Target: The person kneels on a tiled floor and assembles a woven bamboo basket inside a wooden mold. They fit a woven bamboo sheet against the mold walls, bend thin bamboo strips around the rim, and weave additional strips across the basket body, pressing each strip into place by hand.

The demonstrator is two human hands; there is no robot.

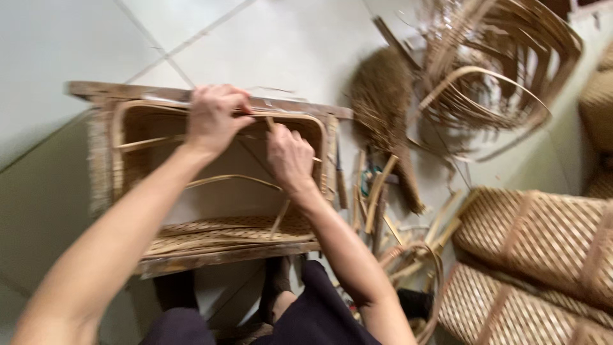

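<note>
Pale floor tiles [300, 45] underlie both hands [214, 118] gripping a woven basket's rim [128, 112].

A brush [385, 108] of brown fibres lies on the pale tiled floor [70, 38], just right of the work. Beyond it, top right, a heap of curved cane hoops [504, 64] — loosely tangled. Loose cane strips [377, 191] lie scattered below the brush. At the right edge, two woven baskets [543, 243] are stacked — a third woven piece [597, 102] sits above them.
</note>
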